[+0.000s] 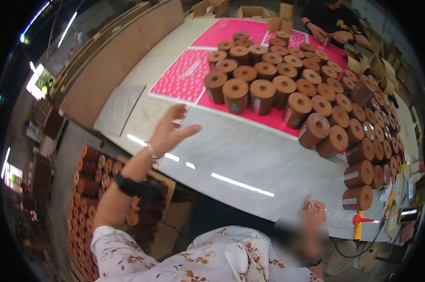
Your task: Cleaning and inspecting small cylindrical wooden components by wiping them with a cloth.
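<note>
My left hand (167, 133) is raised over the left part of the grey tabletop (231, 150), its fingers spread and nothing in it. At the table's near edge, my right hand (316, 210) has its fingers curled in; a blurred patch covers part of it and the wrist, and what it may hold cannot be made out. Beside it, to the right, lies a clear bottle (340, 219) with a red pointed nozzle (360, 219). Brown cylinders (262, 96) with a hole in the top stand in rows ahead, and others (357, 197) lie on their sides at the right.
Pink printed sheets (184, 77) lie under the standing cylinders. A wooden board (123, 58) borders the table at the left. More brown cylinders (87, 183) are stacked low at my left. Across the table, a co-worker's hands (332, 36) are at work. A cable (358, 256) hangs at the right.
</note>
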